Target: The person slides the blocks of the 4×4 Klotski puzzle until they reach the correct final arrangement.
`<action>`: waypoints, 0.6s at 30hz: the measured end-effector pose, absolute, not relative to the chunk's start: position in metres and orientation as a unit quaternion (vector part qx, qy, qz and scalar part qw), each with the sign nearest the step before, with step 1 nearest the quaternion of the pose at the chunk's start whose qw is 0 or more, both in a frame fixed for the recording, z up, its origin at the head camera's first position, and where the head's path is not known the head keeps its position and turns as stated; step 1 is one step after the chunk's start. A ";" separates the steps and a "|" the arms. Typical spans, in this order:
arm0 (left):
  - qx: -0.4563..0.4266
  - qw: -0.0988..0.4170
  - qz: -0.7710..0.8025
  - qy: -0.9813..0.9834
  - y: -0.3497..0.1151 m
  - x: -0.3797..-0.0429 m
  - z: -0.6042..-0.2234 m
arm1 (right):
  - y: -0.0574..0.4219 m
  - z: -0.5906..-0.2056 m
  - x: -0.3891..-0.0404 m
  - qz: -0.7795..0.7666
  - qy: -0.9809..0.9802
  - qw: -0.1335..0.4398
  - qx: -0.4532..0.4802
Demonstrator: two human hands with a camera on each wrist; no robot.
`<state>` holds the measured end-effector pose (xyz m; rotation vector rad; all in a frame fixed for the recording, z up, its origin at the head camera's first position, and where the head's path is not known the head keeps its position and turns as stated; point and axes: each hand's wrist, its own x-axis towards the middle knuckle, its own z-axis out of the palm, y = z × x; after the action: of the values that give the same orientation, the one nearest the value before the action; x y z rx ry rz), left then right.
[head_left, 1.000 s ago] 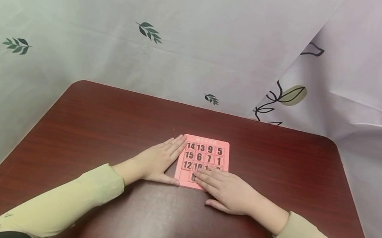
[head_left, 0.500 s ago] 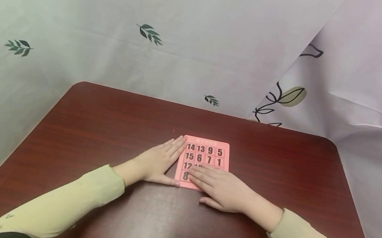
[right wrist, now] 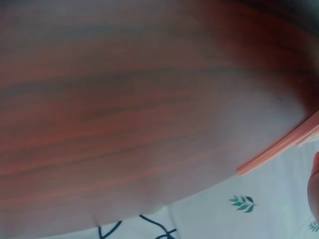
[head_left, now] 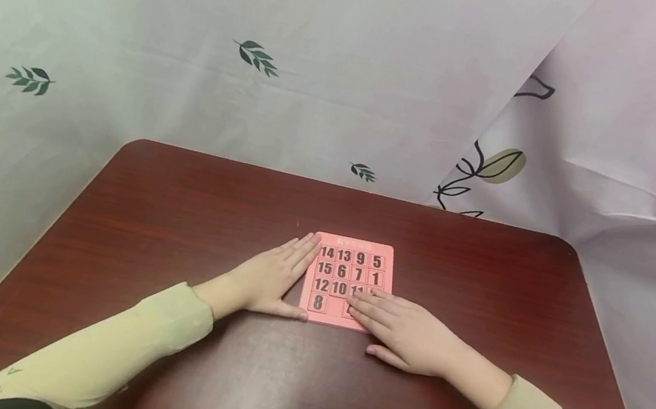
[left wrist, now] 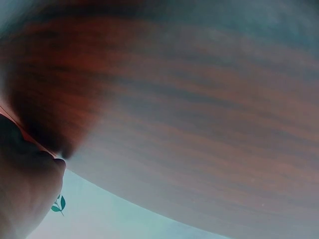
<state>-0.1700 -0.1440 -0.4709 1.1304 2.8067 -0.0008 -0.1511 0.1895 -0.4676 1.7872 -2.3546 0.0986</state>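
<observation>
- Pink board (head_left: pixel 326 318) lies flat on the table (head_left: pixel 222 231), just right of and below the middle in the head view.
- Left hand (head_left: pixel 275 278) is spread wide, straight fingers and thumb along the board's left side. Right hand (head_left: pixel 410 333) has straight fingers laid over tiles (head_left: pixel 357 289) at the board's lower right; it seems to grip nothing.
- To slide a tile well, press softly and push straight along its row; the left hand should keep the board steady.
- Half a second ago, the right hand lay further left, beside the 8 (head_left: pixel 317 302). Now it is further right, and a gap (head_left: pixel 336 306) shows beside the 8. The left hand looks the same.
- Left wrist view: the left hand is at the lower left. I cannot tell its grip here.
- Right wrist view: the board's edge is at the right, with a bit of finger below. I cannot tell its grip here either.
</observation>
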 end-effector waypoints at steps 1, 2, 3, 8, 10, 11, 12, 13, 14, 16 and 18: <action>0.374 0.056 0.001 0.926 -0.144 -0.170 -0.471 | 0.187 -0.467 -0.151 0.034 -0.792 0.092 0.603; 0.373 0.056 0.000 0.926 -0.144 -0.170 -0.471 | 0.185 -0.467 -0.151 0.033 -0.791 0.092 0.605; 0.374 0.054 0.001 0.926 -0.144 -0.170 -0.471 | 0.182 -0.467 -0.152 0.031 -0.790 0.092 0.606; 0.378 0.052 0.001 0.924 -0.143 -0.169 -0.470 | 0.168 -0.465 -0.153 0.017 -0.790 0.084 0.607; 0.378 0.052 0.001 0.924 -0.143 -0.169 -0.470 | 0.165 -0.464 -0.153 0.014 -0.791 0.081 0.606; 0.379 0.052 0.001 0.924 -0.143 -0.168 -0.470 | 0.164 -0.463 -0.152 0.013 -0.791 0.080 0.606; 0.379 0.052 0.001 0.924 -0.144 -0.168 -0.469 | 0.164 -0.463 -0.152 0.013 -0.792 0.080 0.605; 0.379 0.052 0.000 0.924 -0.144 -0.168 -0.469 | 0.165 -0.462 -0.152 0.013 -0.794 0.079 0.603; 0.379 0.051 -0.001 0.924 -0.144 -0.168 -0.469 | 0.166 -0.462 -0.152 0.014 -0.796 0.078 0.600; 0.378 0.052 -0.002 0.924 -0.144 -0.168 -0.469 | 0.171 -0.462 -0.152 0.018 -0.802 0.075 0.593; 0.376 0.053 -0.002 0.925 -0.145 -0.169 -0.470 | 0.179 -0.461 -0.152 0.025 -0.808 0.078 0.583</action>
<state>-0.1685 -0.1446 -0.4695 1.1434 2.8120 -0.0069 -0.1515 0.1789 -0.4615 1.7470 -2.4209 0.0760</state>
